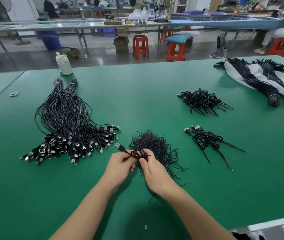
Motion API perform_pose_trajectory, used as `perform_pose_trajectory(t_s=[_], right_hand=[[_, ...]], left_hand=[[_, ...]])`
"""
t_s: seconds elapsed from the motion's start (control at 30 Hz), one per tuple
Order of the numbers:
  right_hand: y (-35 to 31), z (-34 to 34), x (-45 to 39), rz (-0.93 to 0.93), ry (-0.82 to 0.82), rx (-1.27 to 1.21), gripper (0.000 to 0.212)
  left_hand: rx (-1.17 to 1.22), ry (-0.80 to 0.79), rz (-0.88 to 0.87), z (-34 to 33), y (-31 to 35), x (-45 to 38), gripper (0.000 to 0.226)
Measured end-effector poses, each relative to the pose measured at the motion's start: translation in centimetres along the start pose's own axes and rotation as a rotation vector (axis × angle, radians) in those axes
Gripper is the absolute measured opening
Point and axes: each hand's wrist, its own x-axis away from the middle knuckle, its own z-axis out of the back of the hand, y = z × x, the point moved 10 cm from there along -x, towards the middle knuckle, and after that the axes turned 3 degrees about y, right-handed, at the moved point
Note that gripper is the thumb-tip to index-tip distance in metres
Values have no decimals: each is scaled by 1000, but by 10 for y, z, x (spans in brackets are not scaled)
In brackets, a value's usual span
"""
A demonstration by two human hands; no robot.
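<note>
Pointing its plug away and leftward, the coiled cable lies crosswise, pinched by left hand and right hand.

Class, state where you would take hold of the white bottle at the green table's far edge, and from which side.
Grip the white bottle round its wide upright body, below the narrower cap, coming from the right: the table is bare there, while the cable bundles end just in front and the edge is behind.
</note>
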Motion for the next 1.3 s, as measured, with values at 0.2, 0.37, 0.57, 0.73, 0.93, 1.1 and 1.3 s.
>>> perform_pose_trajectory(t_s=[0.2, 0.37, 0.57, 0.73, 0.93, 1.1, 1.3], right_hand=[[-6, 12, -4, 55, 69, -19, 26], [0, 23, -7, 17, 121, -116, 31], [-2, 17, -6, 33, 36, -143, 32], [0, 19, -6, 3, 61, -187, 34], [11, -5, 0, -137, -198, -360, 35], [9, -18, 9, -174, -364, -571, 27], [-2, -11, 11, -127, -318, -483, 23]], left_hand=[[92, -37, 77, -9, -7, 5, 15], [-96, 100, 41, 0, -2, 7, 12], [-234, 151, -79, 3, 11, 10, 11], [-689, 242, -502, -4, 54, 35, 4], [-1000, 86, -1121, -33, 82, 61, 10], [-807, -51, -826, -20, 70, 40, 19], [-434, 74, -395, 6, 55, 19, 27]])
